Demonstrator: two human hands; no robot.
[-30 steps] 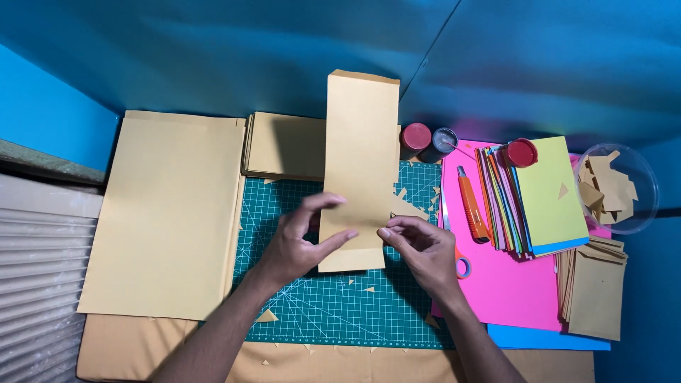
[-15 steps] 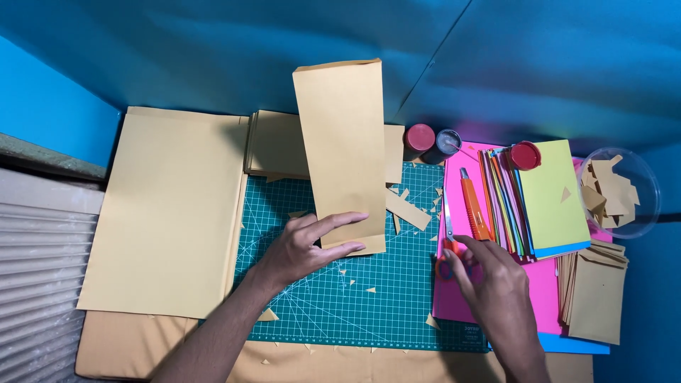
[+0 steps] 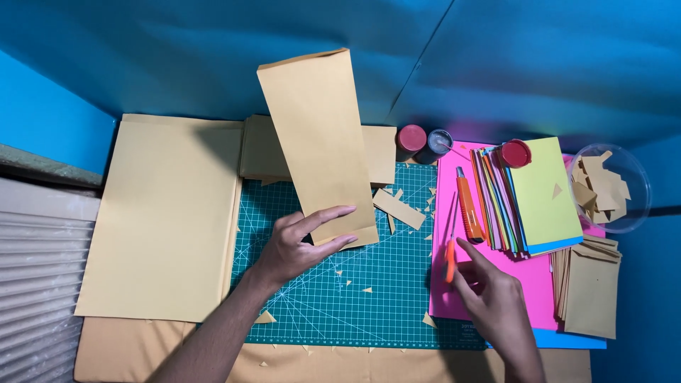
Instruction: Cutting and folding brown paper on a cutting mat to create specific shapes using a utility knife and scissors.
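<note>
My left hand (image 3: 294,248) grips the lower edge of a long folded brown paper piece (image 3: 319,142) and holds it tilted up over a green cutting mat (image 3: 369,312). My right hand (image 3: 496,305) reaches over a pink sheet (image 3: 454,301). Its fingertips touch the orange handle of a pair of scissors (image 3: 450,262), which lies flat on the sheet's left edge. The fingers are spread and not closed around the handle.
Large brown sheets (image 3: 170,213) lie left of the mat, with a brown stack (image 3: 262,149) behind it. An orange utility knife (image 3: 468,206), a stack of coloured paper (image 3: 546,191), two small jars (image 3: 424,140), a clear bowl of scraps (image 3: 610,188) and cut brown pieces (image 3: 592,291) sit at the right.
My right hand let go of the brown piece and moved right to the scissors. My left hand lifted and tilted the piece leftward.
</note>
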